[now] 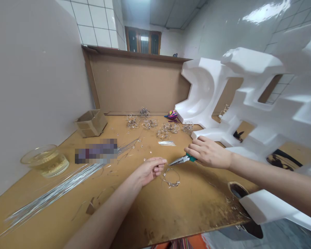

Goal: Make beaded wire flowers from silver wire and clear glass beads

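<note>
My left hand [150,170] pinches the end of a thin wire ring [174,184] strung with clear beads. The ring hangs just below the fingertips, with most of its beads gathered along the bottom. In my right hand [209,152] are needle-nose pliers [180,160] with green handles. Their jaws point left, and the tip is beside the top of the ring, close to my left fingertips. Whether the jaws grip the wire is too small to tell.
A glass bowl [45,162] stands left of a long bundle of wires [64,188]. Behind are a small cardboard box [92,123], several beaded wire pieces [149,123], short wires [167,143] and a colourful ball [172,114]. White foam packing [204,83] rises at right, near a table hole [238,190].
</note>
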A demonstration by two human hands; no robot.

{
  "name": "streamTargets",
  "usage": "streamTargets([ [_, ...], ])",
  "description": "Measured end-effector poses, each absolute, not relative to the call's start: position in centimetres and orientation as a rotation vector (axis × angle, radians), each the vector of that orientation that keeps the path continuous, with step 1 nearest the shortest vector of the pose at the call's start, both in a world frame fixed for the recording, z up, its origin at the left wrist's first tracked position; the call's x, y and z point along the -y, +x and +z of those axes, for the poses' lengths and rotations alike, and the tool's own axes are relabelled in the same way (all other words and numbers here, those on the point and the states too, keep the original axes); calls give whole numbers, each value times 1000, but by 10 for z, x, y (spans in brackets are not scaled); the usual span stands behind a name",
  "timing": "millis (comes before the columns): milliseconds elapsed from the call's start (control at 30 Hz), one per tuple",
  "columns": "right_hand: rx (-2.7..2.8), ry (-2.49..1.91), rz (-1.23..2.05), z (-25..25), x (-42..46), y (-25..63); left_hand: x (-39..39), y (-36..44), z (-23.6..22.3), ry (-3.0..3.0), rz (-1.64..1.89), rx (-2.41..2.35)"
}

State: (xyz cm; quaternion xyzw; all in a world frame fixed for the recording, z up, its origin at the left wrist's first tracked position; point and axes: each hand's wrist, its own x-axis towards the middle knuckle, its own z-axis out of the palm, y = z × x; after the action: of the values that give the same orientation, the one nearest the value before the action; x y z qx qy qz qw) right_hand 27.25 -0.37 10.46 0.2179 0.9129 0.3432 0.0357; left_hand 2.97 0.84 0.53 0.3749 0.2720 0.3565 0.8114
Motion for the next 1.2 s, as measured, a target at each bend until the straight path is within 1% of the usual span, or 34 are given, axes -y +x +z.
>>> streamTargets([
  [433, -2821, 617, 1061, 107, 3, 275, -10, 31, 4, 749, 683, -528],
  [833, -2867, 558, 1137, 105, 4, 277, -3, 29, 14, 806, 634, -515],
  [1200, -2843, 590, 1150, 106, 8, 279, -4, 29, 13, 820, 630, -485],
])
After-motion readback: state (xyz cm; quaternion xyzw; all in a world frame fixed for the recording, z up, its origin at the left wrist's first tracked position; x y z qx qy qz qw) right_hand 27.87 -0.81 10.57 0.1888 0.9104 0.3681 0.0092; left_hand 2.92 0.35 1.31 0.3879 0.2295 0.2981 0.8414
